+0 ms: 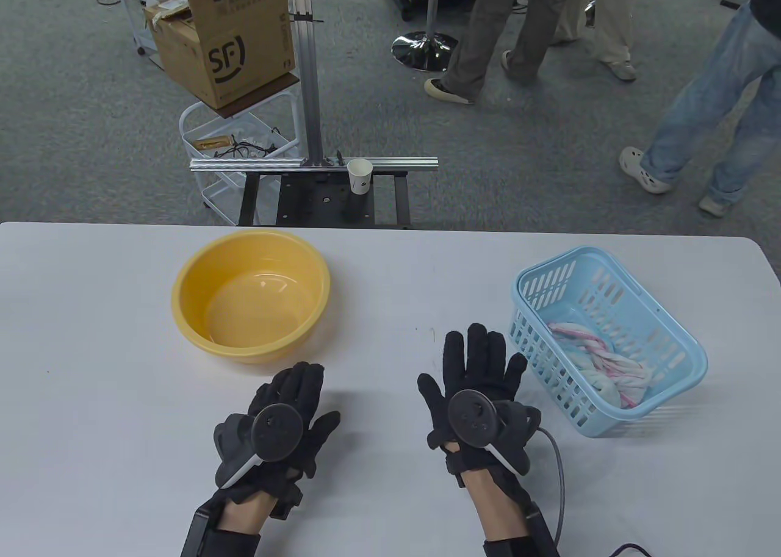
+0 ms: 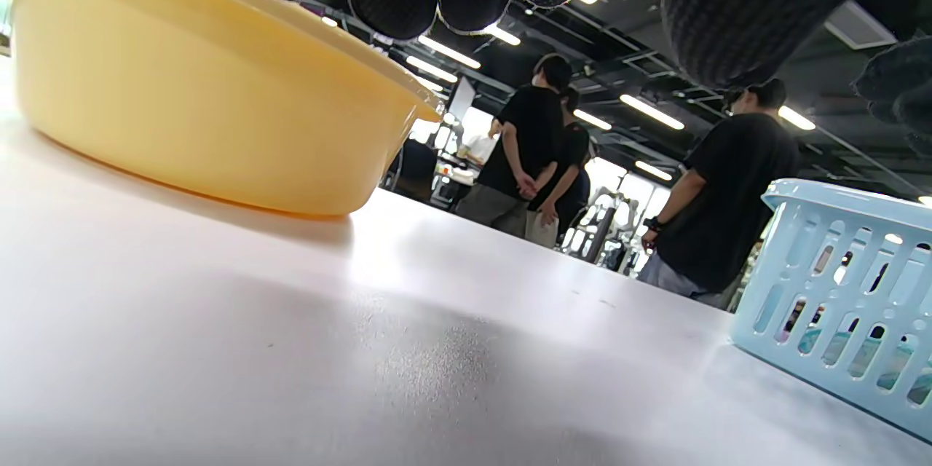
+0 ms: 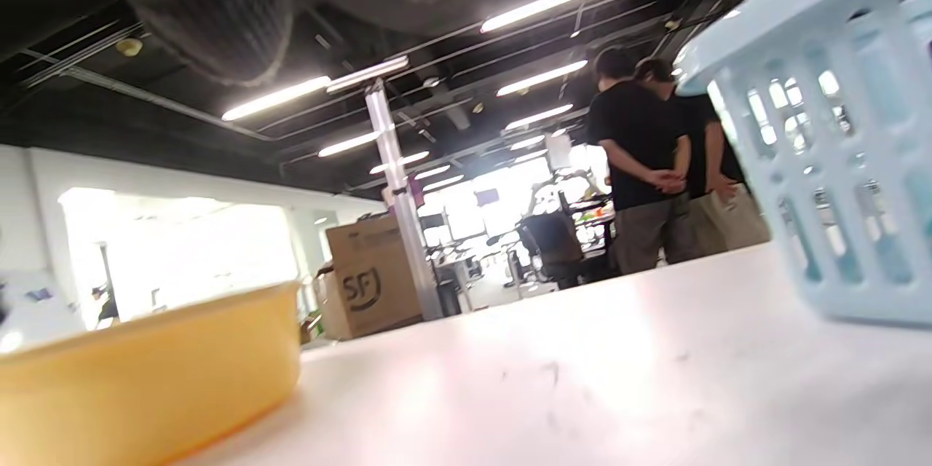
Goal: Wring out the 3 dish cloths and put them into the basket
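Note:
A light blue basket (image 1: 689, 343) stands on the right of the white table (image 1: 91, 349). Twisted dish cloths (image 1: 604, 362), pale blue and white with pink stripes, lie bunched inside it. The yellow basin (image 1: 183, 288) on the left holds no cloth, only a shiny bottom. My left hand (image 1: 287, 404) rests flat on the table just in front of the basin, fingers straight. My right hand (image 1: 482, 368) lies flat beside the basket's near left corner, fingers spread, holding nothing. The basin (image 2: 211, 109) and basket (image 2: 837, 291) also show in the left wrist view.
Past the table's far edge stand a metal frame with a paper cup (image 1: 360, 176), a wire trolley carrying a cardboard box (image 1: 226, 38), and the legs of people (image 1: 714, 99) walking on the grey carpet. A cable (image 1: 558, 477) trails from my right wrist.

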Available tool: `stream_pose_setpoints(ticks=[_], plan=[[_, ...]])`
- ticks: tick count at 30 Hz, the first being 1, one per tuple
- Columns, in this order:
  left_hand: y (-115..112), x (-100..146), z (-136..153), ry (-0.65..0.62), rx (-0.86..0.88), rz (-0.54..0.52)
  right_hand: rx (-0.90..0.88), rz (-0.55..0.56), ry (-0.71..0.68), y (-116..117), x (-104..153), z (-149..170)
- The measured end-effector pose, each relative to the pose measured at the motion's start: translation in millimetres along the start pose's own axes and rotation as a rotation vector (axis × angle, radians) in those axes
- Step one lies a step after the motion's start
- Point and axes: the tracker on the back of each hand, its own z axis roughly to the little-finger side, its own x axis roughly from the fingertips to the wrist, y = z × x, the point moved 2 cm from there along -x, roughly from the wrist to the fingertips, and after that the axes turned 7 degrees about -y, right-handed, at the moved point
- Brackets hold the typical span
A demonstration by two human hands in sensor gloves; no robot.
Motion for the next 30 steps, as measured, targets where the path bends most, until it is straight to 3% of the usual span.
stream_pose_setpoints(ticks=[10,30], plan=[[-10,-2,10,0.062,-0.003,0.066,-0.045,-0.158,-0.098,42,16,-1],[-15,0,19,0.134,-0.013,0.123,-0.061,-0.217,-0.102,51,21,2]])
